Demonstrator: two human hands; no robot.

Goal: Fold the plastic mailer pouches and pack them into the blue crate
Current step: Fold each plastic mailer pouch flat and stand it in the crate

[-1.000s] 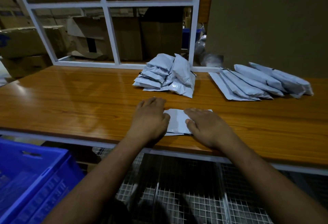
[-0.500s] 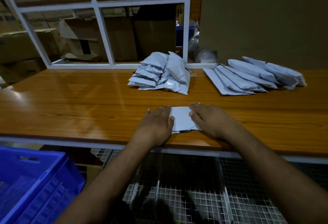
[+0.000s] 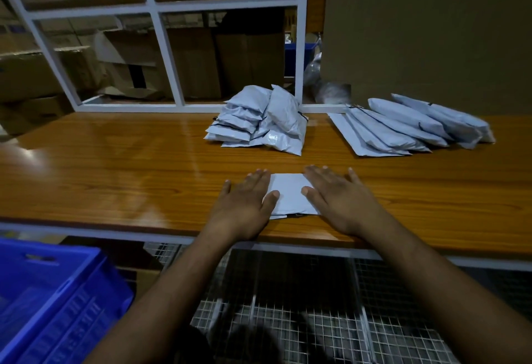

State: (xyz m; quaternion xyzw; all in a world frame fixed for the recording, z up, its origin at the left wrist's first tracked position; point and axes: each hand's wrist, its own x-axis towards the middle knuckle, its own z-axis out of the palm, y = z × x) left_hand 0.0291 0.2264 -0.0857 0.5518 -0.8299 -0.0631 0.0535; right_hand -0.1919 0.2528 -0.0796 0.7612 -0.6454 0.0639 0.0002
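Left hand: left hand (image 3: 244, 205) lies flat, fingers straight and spread, pressing the left part of the folded pouch (image 3: 289, 195) against the wooden bench (image 3: 115, 167); it grips nothing.
Right hand: right hand (image 3: 341, 199) is likewise flat and open, palm down on the pouch's right part, thumb resting on the plastic — pressing, not pinching.
Pouch in hand: a small pale rectangle near the bench's front edge, between and partly under both palms; it looks already doubled over, with a dark edge showing along its near side.
Step judged: flattening the fold — the crease seems made, and the pouch not yet lifted toward the crate.
Done so far: a heap of folded pouches (image 3: 256, 121) sits further back on the bench, near the white frame (image 3: 175, 75); these appear folded but not packed.
Left to do: a fanned row of long unfolded pouches (image 3: 403, 127) lies to the right of the heap, well apart from the hands; each looks to need folding yet.
Blue crate: blue crate (image 3: 51, 300) stands low at the left, below bench level; some pale shapes may lie inside, but I cannot tell whether they are pouches.
Overall progress: partway through, by my estimate — packing itself seems largely ahead.
Writing and brands: none legible; the pouches show no printing I can read, the crate's ribbed wall bears no readable mark, and the cardboard boxes (image 3: 187, 55) behind the frame are too dim to make out any label.
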